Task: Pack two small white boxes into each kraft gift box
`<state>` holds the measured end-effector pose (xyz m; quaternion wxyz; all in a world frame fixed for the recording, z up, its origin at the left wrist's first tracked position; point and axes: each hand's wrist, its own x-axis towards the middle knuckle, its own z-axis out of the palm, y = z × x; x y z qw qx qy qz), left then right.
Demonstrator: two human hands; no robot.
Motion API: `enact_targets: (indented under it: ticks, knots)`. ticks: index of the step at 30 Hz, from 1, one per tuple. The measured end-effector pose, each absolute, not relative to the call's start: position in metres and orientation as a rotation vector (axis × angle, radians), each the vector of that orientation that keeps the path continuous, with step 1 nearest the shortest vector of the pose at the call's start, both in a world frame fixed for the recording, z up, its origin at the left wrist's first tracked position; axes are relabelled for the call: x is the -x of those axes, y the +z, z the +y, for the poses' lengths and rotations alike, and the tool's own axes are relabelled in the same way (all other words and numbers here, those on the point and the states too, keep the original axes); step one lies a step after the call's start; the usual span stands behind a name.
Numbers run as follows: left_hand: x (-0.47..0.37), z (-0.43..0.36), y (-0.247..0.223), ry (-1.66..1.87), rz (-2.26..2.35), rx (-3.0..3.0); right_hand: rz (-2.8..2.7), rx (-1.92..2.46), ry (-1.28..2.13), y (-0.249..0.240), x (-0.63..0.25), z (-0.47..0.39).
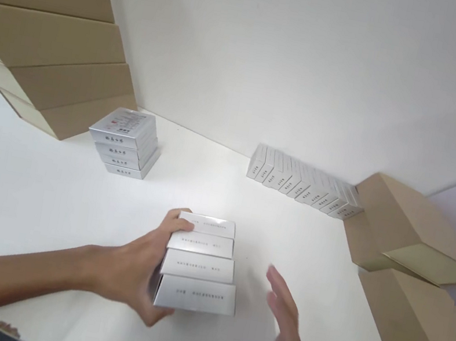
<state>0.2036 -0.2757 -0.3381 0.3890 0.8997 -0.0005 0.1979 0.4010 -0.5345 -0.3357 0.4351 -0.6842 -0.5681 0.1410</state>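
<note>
Several silver-white small boxes [198, 266] stand side by side in a row near the middle front of the white table. My left hand [140, 267] grips this row from its left side, thumb at the near end and fingers at the far end. To the right of the row, a short gap away, my right hand [285, 316] is held up with its fingers stretched out and nothing in it. Printed text on the boxes is too small to read.
A stack of silver boxes [124, 143] stands at the back left, beside piled brown cartons [58, 35]. Along the white wall [296, 59] runs a long row of similar boxes [302, 184]. More brown cartons [403, 225] stand at the right. The white table's [87, 193] front edge is chipped at lower left.
</note>
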Motion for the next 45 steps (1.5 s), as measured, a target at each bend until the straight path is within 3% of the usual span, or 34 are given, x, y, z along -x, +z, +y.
enact_targets:
  ticks: [5, 12, 26, 33, 45]
  knots:
    - [-0.223, -0.283, -0.331, 0.509, -0.369, -2.196, -1.823, 1.625, 0.684, -0.316, -0.427, -0.488]
    - [-0.239, -0.272, -0.328, 0.481, -0.436, -2.253, -1.966, 1.532, 0.569, -0.323, -0.441, -0.464]
    - [-0.257, -0.268, -0.353, 0.660, -0.252, -2.229, -1.460, 1.531, 0.317, -0.341, -0.416, -0.474]
    - [-0.256, -0.268, -0.353, 0.645, -0.211, -2.233, -1.196, 1.722, 0.673, -0.334, -0.416, -0.480]
    - [-0.259, -0.263, -0.355, 0.638, -0.261, -2.190, -1.193, 1.802, 0.756, -0.319, -0.415, -0.486]
